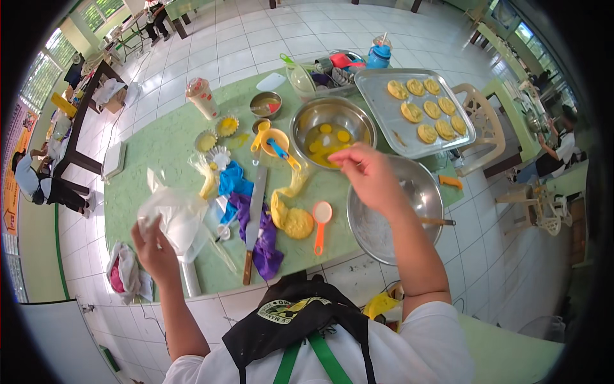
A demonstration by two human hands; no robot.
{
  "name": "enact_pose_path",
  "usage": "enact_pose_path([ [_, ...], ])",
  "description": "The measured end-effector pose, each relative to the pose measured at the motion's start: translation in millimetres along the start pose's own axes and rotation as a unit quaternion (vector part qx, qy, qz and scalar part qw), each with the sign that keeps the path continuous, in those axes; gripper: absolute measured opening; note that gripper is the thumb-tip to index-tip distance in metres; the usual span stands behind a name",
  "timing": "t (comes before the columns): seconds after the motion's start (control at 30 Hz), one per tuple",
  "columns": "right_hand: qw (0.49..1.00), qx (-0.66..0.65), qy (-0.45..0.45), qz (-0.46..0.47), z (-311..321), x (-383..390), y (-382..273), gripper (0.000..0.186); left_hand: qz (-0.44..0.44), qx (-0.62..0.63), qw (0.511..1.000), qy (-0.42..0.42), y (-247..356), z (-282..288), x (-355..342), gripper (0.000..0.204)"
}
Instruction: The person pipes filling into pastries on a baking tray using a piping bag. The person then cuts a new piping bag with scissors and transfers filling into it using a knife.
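Note:
My left hand (155, 253) is raised at the table's left side, its fingers closed on the edge of a clear plastic bag (182, 217). Over the near rim of a steel mixing bowl (299, 121) hovers my right hand (366, 171), thumb and fingertips pinched together; whatever they hold, if anything, is too small to make out. Several egg yolks (314, 148) lie in clear whites inside that bowl. Below my right forearm, a larger steel bowl (374, 240) has whitish residue and an orange-handled tool (437, 221) across its rim.
A tray (376, 96) of yellow piped rounds stands at the far right. Mid-table are a long knife (257, 205), purple cloth (267, 256), a piping bag of yellow dough (295, 222), measuring cups (322, 212) and tart tins (206, 140). A utensil bin (300, 83) sits behind.

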State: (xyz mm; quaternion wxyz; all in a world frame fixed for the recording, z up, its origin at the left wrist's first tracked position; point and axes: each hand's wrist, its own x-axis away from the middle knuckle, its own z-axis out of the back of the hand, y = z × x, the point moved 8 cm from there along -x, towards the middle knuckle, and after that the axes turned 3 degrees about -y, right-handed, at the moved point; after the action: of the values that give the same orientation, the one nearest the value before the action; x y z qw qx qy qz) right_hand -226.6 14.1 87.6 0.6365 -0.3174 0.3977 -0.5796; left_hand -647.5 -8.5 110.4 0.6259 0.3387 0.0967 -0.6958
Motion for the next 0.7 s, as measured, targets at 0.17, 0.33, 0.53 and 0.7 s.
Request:
enact_pose_path([
  [0.17, 0.980, 0.168, 0.068, -0.085, 40, -88, 37, 0.019, 0.004, -0.026, 0.992, -0.124, -29, -93, -17, 0.019],
  [0.33, 0.978, 0.186, -0.042, -0.081, -33, -128, 42, 0.021, 0.002, -0.009, 0.978, -0.207, -36, -145, -23, 0.026],
  [0.53, 0.994, 0.064, -0.071, 0.048, -67, -93, -8, 0.018, 0.003, 0.031, 0.965, -0.261, -20, -189, -42, 0.032],
  [0.7, 0.947, 0.143, 0.223, 0.181, 49, -5, -104, 0.014, -0.024, 0.007, 0.962, -0.272, -26, -192, -41, 0.034],
])
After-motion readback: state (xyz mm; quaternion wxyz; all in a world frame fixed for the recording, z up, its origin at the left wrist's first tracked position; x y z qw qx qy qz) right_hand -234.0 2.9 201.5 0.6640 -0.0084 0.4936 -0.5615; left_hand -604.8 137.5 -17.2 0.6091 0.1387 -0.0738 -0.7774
